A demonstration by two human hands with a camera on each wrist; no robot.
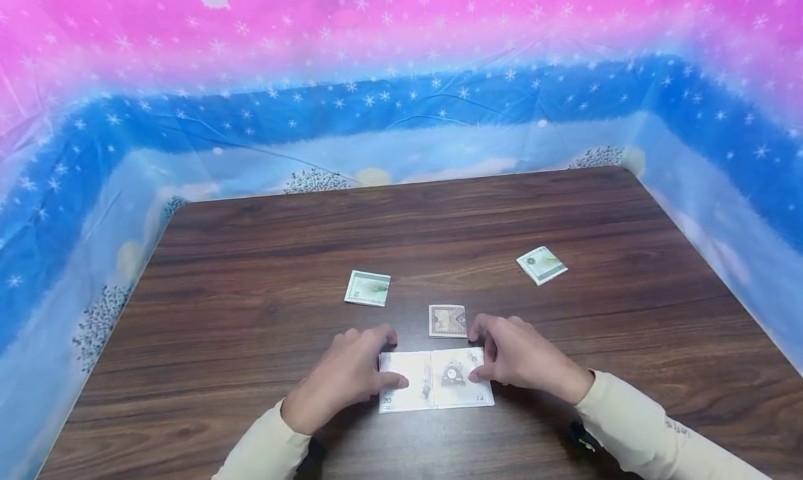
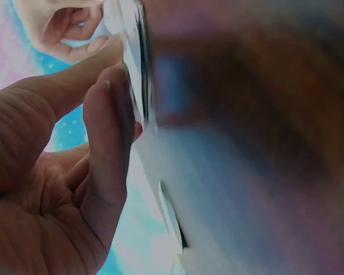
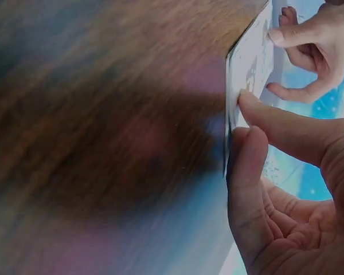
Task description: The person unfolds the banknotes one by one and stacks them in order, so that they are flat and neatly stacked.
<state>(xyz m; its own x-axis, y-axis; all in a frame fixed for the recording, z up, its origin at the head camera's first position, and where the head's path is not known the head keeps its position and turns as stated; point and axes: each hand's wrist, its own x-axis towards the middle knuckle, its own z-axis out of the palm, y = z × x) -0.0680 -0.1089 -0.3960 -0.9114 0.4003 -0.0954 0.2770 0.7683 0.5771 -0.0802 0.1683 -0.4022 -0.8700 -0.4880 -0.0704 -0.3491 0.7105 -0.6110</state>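
Observation:
A pale banknote [image 1: 434, 400] with a crease down its middle lies spread on the table in front of the person, a "20" printed at its near left corner. The left hand [image 1: 348, 370] holds its left end, thumb on the face and index finger curved by the far corner. At the other end the right hand [image 1: 523, 352] holds it the same way, thumb on the right edge. Both wrist views show thumb and index finger close together at the note's edge. Just beyond lies a small folded brownish banknote [image 1: 447, 321], beside the right index finger.
Two folded green banknotes lie farther back: one green banknote [image 1: 368, 288] left of centre, another green banknote [image 1: 542, 265] to the right. The dark wood table [image 1: 251, 257] meets a pink and blue snowflake cloth [image 1: 401, 104] at its back and sides.

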